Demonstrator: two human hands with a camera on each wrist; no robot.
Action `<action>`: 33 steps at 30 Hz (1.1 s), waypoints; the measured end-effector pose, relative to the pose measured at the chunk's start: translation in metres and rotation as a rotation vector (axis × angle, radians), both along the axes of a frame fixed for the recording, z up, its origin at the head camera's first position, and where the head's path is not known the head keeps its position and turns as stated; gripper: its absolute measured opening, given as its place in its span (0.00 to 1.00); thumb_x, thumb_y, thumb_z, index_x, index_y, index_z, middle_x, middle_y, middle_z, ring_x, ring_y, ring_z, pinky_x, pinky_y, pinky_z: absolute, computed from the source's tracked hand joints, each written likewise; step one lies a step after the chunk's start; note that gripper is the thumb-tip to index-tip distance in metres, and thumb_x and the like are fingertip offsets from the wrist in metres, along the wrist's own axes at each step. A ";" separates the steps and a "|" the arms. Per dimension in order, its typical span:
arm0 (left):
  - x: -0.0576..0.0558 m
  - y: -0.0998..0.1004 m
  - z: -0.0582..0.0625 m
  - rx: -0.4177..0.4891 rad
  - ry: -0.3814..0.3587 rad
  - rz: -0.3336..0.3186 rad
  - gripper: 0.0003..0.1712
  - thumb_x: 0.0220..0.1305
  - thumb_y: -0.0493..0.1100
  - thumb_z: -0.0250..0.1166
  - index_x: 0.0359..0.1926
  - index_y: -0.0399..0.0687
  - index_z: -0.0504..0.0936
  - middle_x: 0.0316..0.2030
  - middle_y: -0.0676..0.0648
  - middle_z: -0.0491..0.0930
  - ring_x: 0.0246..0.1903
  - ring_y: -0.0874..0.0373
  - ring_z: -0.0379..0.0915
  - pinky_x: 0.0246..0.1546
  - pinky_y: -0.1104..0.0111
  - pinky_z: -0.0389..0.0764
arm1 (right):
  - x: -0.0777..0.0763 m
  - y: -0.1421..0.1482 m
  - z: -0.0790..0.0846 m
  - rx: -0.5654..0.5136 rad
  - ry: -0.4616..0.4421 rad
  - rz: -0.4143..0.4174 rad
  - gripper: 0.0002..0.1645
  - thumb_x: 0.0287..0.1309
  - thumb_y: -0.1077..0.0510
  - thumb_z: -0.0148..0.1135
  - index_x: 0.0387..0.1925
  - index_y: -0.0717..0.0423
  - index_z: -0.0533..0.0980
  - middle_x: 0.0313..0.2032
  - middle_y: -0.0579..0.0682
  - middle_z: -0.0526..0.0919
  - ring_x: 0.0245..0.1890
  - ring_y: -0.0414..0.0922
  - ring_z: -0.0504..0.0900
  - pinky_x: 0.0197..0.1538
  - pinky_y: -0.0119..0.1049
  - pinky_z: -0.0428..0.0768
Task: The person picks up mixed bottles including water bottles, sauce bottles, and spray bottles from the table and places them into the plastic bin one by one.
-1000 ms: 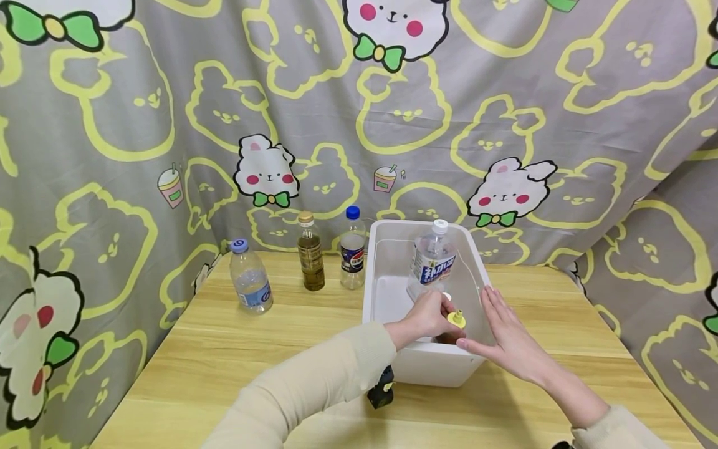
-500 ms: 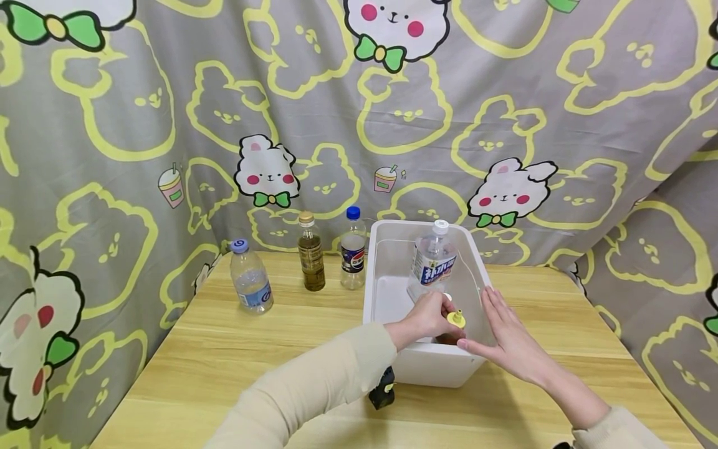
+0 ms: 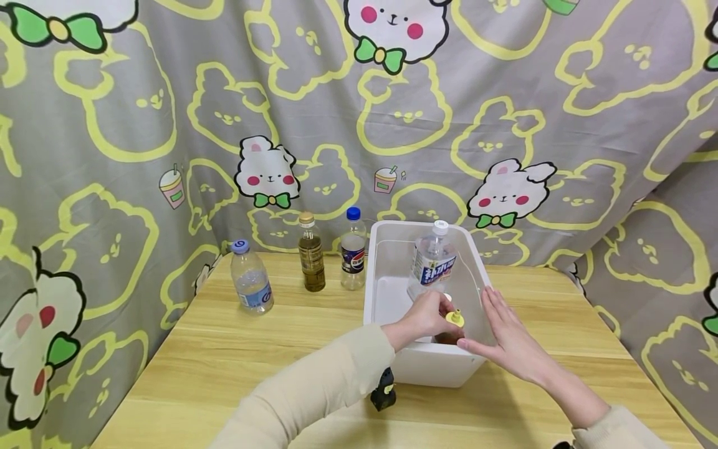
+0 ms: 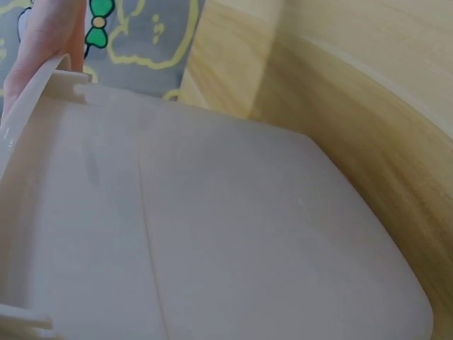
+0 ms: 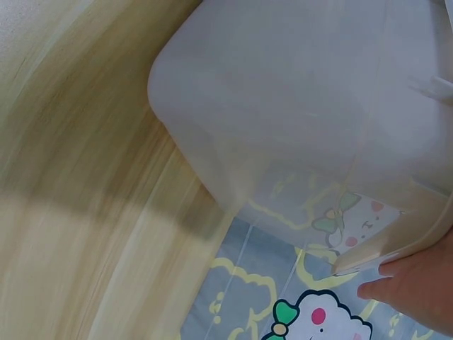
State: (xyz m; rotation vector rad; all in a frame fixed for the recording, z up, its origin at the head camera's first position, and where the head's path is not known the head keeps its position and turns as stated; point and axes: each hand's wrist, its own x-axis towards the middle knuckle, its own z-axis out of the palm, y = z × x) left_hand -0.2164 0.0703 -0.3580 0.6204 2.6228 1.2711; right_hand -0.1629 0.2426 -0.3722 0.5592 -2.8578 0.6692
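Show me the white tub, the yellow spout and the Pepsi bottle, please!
White tub [image 3: 434, 368]: head view, on its near outer wall.
Yellow spout [image 3: 455, 320]: head view, on its wide round base.
Pepsi bottle [image 3: 353, 260]: head view, on its label.

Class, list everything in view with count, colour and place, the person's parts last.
Table: 1, pale wood, foreground
Curtain: count unclear, patterned grey, behind the table
Tub: 1, white, on the table
Large bottle: 1, clear, blue label, inside the tub
Yellow-topped container: 1, yellow and brown, tub's near end
Small white thing: 1, white, in the tub, mostly hidden
Lilac-capped bottle: 1, clear, table's left side
Tan-capped bottle: 1, brownish, right of that
Blue-capped bottle: 1, clear, left of the tub
Black device: 1, black, below the left sleeve
Dark object: 1, blackish, bottom edge
Sleeves: 2, cream, lower edge
Left hand: 1, bare, gripping the yellow-topped container
Right hand: 1, bare, on the tub's rim
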 end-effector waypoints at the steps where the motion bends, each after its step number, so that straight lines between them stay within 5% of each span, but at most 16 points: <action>1: 0.000 0.000 0.000 0.002 -0.006 0.003 0.18 0.36 0.40 0.75 0.30 0.40 0.78 0.21 0.54 0.73 0.22 0.67 0.66 0.24 0.80 0.69 | 0.000 0.000 0.000 0.000 -0.001 0.000 0.57 0.48 0.39 0.60 0.63 0.73 0.45 0.64 0.69 0.43 0.65 0.59 0.40 0.62 0.56 0.44; 7: 0.001 -0.004 0.002 0.008 -0.037 0.024 0.22 0.37 0.40 0.75 0.35 0.39 0.76 0.27 0.50 0.75 0.26 0.65 0.68 0.28 0.78 0.71 | -0.001 0.000 -0.001 -0.009 -0.007 0.003 0.57 0.48 0.40 0.60 0.63 0.73 0.45 0.64 0.69 0.43 0.65 0.59 0.39 0.61 0.58 0.45; 17: 0.005 -0.014 0.005 -0.002 0.012 0.036 0.24 0.37 0.40 0.75 0.37 0.38 0.76 0.27 0.49 0.76 0.25 0.65 0.68 0.27 0.78 0.70 | 0.000 0.000 -0.001 -0.012 0.000 0.005 0.57 0.48 0.40 0.60 0.63 0.73 0.45 0.64 0.69 0.43 0.64 0.60 0.40 0.61 0.56 0.44; 33: 0.011 -0.040 0.010 0.146 0.094 0.059 0.18 0.41 0.37 0.72 0.35 0.38 0.76 0.26 0.49 0.76 0.23 0.65 0.71 0.27 0.80 0.73 | 0.001 0.001 -0.001 -0.015 0.006 -0.003 0.57 0.48 0.40 0.61 0.63 0.73 0.45 0.64 0.69 0.43 0.64 0.62 0.42 0.61 0.56 0.45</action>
